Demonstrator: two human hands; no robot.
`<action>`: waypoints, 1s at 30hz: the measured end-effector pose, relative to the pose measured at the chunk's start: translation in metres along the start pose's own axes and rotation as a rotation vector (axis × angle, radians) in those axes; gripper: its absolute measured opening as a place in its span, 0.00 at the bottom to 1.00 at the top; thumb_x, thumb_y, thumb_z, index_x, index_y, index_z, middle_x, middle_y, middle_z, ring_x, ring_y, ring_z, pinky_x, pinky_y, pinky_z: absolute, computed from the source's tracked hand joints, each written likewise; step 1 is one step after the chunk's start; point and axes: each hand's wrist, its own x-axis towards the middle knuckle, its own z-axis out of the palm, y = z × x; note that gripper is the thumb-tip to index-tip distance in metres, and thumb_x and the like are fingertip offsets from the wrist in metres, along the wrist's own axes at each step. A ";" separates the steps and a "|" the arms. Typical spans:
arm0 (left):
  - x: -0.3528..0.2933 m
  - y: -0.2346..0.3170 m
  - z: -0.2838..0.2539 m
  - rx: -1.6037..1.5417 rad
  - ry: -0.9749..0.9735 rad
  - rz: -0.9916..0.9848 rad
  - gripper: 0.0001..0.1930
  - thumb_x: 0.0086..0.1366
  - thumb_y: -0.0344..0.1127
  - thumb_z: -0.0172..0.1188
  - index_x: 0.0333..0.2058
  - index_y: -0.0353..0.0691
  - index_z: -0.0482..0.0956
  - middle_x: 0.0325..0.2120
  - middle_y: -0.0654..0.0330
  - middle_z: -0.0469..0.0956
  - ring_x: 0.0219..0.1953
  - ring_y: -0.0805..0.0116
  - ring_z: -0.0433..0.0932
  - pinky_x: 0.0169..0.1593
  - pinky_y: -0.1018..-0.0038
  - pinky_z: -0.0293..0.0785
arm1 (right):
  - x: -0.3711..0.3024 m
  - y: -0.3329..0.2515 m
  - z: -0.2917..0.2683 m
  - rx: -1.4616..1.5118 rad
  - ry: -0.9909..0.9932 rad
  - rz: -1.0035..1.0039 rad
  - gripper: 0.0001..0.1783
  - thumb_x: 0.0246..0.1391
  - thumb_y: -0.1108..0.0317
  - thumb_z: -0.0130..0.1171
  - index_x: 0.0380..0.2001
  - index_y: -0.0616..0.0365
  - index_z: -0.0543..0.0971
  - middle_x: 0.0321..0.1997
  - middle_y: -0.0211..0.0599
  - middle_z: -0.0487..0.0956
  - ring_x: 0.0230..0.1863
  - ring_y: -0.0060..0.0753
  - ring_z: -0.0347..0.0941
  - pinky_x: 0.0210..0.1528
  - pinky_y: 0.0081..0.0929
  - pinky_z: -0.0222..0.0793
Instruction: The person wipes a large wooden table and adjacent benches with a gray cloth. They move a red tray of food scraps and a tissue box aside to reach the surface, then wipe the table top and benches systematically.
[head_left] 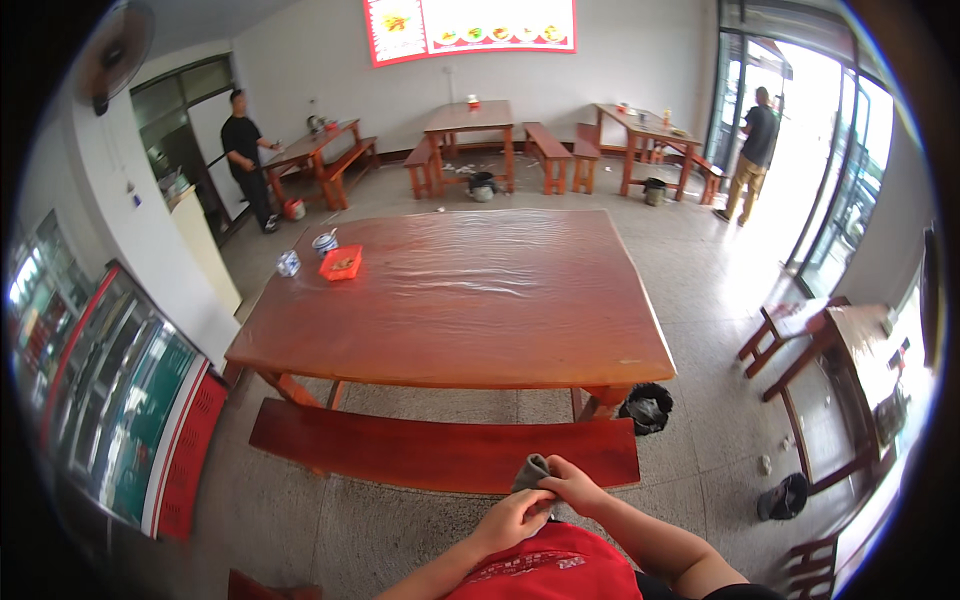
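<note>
A bunched grey cloth (530, 474) is held between both hands in front of my red apron (550, 568). My right hand (574, 484) grips its upper right side, fingers closed. Just below and to the left, my left hand (512, 520) is closed round the cloth's lower part, which the fingers partly hide. Beyond my hands lies a long red-brown wooden bench (430, 448). Past it stands a large wooden table (450, 310) under a wrinkled clear cover. On its far left are a red basket (341, 262) and two blue-and-white pots (325, 243).
A black-lined bin (648, 408) stands by the table's right leg, another bin (783, 497) farther right. A glass display cabinet (130, 400) is at left. People stand at far left (243, 150) and by the glass doors (760, 140). More tables (468, 117) line the back wall.
</note>
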 end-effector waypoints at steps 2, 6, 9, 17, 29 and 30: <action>0.005 0.002 -0.006 -0.092 -0.017 -0.157 0.15 0.57 0.29 0.52 0.44 0.39 0.70 0.32 0.60 0.73 0.29 0.74 0.72 0.33 0.78 0.70 | 0.012 -0.011 -0.012 -0.072 -0.008 -0.004 0.13 0.47 0.73 0.52 0.37 0.61 0.66 0.32 0.31 0.71 0.33 0.20 0.67 0.36 0.18 0.64; 0.009 -0.027 -0.013 -0.081 0.064 -0.241 0.15 0.57 0.30 0.51 0.44 0.38 0.70 0.35 0.60 0.72 0.31 0.76 0.72 0.36 0.80 0.69 | 0.058 -0.056 -0.042 -0.265 -0.014 -0.163 0.15 0.46 0.72 0.55 0.40 0.61 0.70 0.31 0.32 0.74 0.33 0.21 0.68 0.33 0.21 0.66; 0.017 -0.045 -0.026 -0.104 0.131 -0.378 0.14 0.59 0.32 0.50 0.44 0.38 0.70 0.34 0.60 0.73 0.32 0.77 0.72 0.38 0.79 0.69 | 0.121 -0.081 -0.095 -0.445 0.129 -0.345 0.18 0.45 0.67 0.58 0.41 0.61 0.72 0.31 0.36 0.76 0.30 0.27 0.71 0.31 0.25 0.67; 0.068 -0.102 -0.055 0.000 0.386 -0.495 0.11 0.60 0.35 0.49 0.39 0.38 0.73 0.31 0.59 0.74 0.29 0.73 0.74 0.33 0.78 0.70 | 0.245 -0.064 -0.140 -0.871 0.563 -0.304 0.29 0.47 0.57 0.54 0.51 0.59 0.63 0.52 0.49 0.65 0.54 0.47 0.60 0.55 0.37 0.55; 0.237 -0.226 -0.158 0.975 0.643 -0.375 0.15 0.52 0.38 0.57 0.40 0.45 0.70 0.45 0.54 0.64 0.48 0.53 0.62 0.51 0.56 0.58 | 0.296 0.001 -0.163 -1.130 0.421 -0.213 0.36 0.48 0.51 0.50 0.58 0.55 0.57 0.64 0.41 0.49 0.65 0.40 0.43 0.64 0.48 0.28; 0.239 -0.232 -0.168 1.033 0.664 -0.428 0.16 0.53 0.39 0.56 0.40 0.45 0.69 0.46 0.54 0.63 0.49 0.53 0.61 0.54 0.55 0.56 | 0.292 -0.001 -0.178 -1.176 0.364 -0.200 0.35 0.48 0.52 0.50 0.58 0.53 0.57 0.64 0.40 0.50 0.65 0.39 0.44 0.64 0.48 0.28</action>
